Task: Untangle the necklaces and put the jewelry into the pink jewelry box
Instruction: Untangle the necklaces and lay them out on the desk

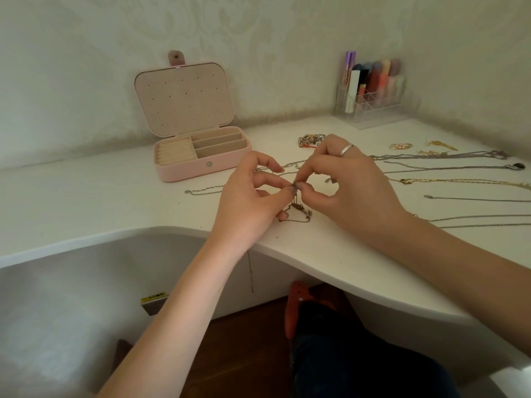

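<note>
Both pinches meet on one spot: my left hand (253, 196) and right hand (350, 188), thumb + forefinger tips pressed together on the thin brass-toned tangled chain (297, 209), its loops and clasps drooping onto the white curved desk (86, 196) near the front edge. Best bet, imo: keep the pinch light, tease links apart w/ nails, don't yank or the knot tightens. Fine, slippery metal links. The pink rectangular leatherette jewelry box (201, 156) sits open toward the back edge, beige compartments empty. Other silver and gold chains (448, 168) lie stretched out toward the right edge.
</note>
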